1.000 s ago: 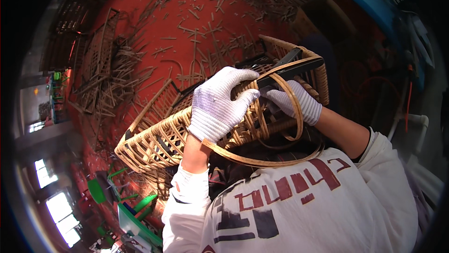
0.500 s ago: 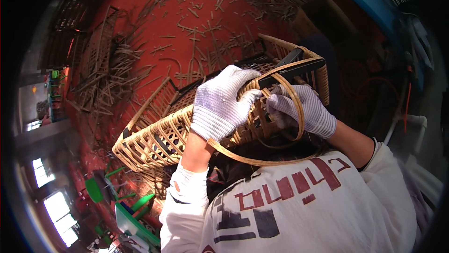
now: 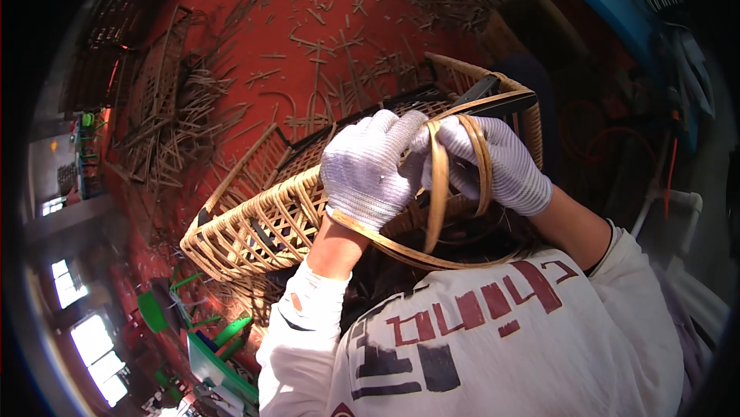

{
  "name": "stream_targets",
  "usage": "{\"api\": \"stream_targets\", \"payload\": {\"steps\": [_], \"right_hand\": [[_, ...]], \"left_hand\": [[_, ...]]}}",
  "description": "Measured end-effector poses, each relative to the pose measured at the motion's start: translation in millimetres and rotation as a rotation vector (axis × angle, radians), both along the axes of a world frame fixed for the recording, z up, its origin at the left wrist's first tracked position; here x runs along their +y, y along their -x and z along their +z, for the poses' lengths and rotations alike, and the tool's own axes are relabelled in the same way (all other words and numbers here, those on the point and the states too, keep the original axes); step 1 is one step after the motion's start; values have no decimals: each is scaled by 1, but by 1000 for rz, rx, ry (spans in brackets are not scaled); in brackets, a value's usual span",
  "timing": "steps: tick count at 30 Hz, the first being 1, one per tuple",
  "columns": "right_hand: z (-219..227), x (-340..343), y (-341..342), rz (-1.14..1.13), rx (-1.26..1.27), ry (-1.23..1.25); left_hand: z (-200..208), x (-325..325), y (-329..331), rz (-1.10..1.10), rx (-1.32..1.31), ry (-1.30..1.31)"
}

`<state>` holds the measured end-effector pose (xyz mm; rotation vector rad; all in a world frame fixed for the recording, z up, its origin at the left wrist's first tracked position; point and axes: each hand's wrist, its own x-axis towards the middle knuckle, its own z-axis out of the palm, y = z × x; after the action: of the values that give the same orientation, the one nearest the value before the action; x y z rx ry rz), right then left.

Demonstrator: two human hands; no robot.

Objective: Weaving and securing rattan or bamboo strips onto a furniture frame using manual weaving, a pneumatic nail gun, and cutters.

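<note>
head view: two gloved hands meet at centre. the left hand (image 3: 370, 170) curls its fingers shut on one cane strip (image 3: 435, 193); the right hand (image 3: 501, 163), at its 3 o'clock, also grips the strip's loop. one woven frame (image 3: 254, 224) lies under them, stretching toward 8 o'clock. countless cane scraps (image 3: 324, 39) litter the red floor (image 3: 231, 1) at 12 o'clock.

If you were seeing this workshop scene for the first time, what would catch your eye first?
Two white-gloved hands meet at the centre: the left hand and right hand grip a looped cane strip over a woven rattan frame. Behind them, the red floor is littered with cane offcuts.
</note>
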<state>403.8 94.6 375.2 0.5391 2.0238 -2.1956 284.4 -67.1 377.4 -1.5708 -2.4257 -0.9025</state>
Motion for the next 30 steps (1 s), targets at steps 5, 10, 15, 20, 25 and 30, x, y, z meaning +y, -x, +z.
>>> {"api": "stream_targets", "payload": {"steps": [5,10,15,20,25,30], "right_hand": [[-16,21,-14,122,92,73],[21,43,-28,190,30,-204],[42,53,-19,-96,612,-860],[56,42,4,128,663,-1027],[37,39,26,309,677,-944],[39,35,39,217,855,-916]], "left_hand": [[5,3,-3,29,-30,51],[2,5,-2,34,-52,-5],[-1,-1,1,14,-29,-15],[3,4,-4,40,-55,13],[0,3,-9,47,42,9],[-7,1,-11,80,118,-11]]}}
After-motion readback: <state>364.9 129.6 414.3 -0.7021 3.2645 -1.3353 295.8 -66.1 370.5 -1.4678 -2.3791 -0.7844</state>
